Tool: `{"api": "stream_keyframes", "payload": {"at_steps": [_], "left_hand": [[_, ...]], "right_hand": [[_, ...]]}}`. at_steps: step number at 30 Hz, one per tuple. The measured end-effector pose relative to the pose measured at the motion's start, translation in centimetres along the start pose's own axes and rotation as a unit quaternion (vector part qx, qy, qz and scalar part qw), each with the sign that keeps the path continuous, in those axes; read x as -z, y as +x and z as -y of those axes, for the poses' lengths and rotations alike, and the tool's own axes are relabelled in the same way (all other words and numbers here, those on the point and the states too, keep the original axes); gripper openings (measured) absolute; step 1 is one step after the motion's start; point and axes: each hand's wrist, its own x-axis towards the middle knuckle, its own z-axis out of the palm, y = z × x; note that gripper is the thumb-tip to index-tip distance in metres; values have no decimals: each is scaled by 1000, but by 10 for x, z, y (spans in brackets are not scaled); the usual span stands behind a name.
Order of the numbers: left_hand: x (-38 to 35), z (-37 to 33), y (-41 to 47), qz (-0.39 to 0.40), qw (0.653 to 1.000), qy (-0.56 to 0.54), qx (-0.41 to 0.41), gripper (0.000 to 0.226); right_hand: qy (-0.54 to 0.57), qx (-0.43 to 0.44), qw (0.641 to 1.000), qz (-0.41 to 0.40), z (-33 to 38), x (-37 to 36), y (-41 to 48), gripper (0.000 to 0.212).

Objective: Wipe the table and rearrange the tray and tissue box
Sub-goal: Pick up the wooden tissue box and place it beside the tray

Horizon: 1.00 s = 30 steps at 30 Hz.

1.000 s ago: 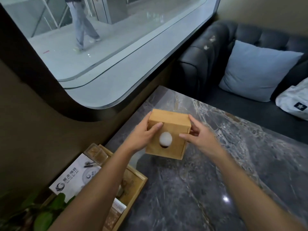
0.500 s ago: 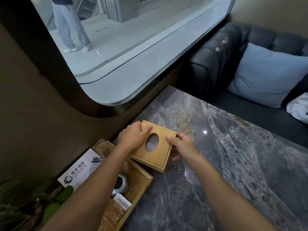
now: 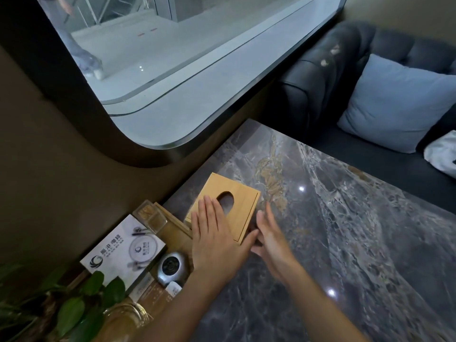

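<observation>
The wooden tissue box [image 3: 237, 193] stands on the grey marble table [image 3: 345, 243] near the wall, its oval slot facing up. My left hand [image 3: 214, 238] lies flat on the box's near top, fingers spread and pointing toward the slot. My right hand [image 3: 271, 238] is beside the box's right near corner, fingers extended and slightly blurred, holding nothing. The wooden tray [image 3: 177, 225] sits just left of the box and holds a printed card [image 3: 123, 250], a small glass holder [image 3: 150, 215] and a round grey device [image 3: 171, 266].
A leafy plant [image 3: 74, 307] in a glass vase [image 3: 123, 319] stands at the lower left. A dark sofa [image 3: 328, 77] with a blue cushion [image 3: 394, 102] and a white bag [image 3: 441, 154] lies beyond the table. The wall and a curved window [image 3: 185, 82] border the left side.
The tissue box went from held up tilted to set down on the table beside the tray. Both hands have released their grip; the left now rests flat on top.
</observation>
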Motion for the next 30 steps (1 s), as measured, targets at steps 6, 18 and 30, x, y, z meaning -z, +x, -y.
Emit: {"api": "stream_keyframes", "payload": {"at_steps": [6, 18, 30], "left_hand": [[-5, 20, 10, -4, 999, 37, -13, 93], [23, 58, 54, 41, 999, 9, 14, 79], [24, 67, 63, 44, 999, -6, -14, 76]], "right_hand": [[-15, -2, 1000, 27, -3, -21, 4, 46], [-84, 13, 995, 55, 14, -76, 38, 45], [-217, 29, 976, 7, 19, -84, 38, 53]]}}
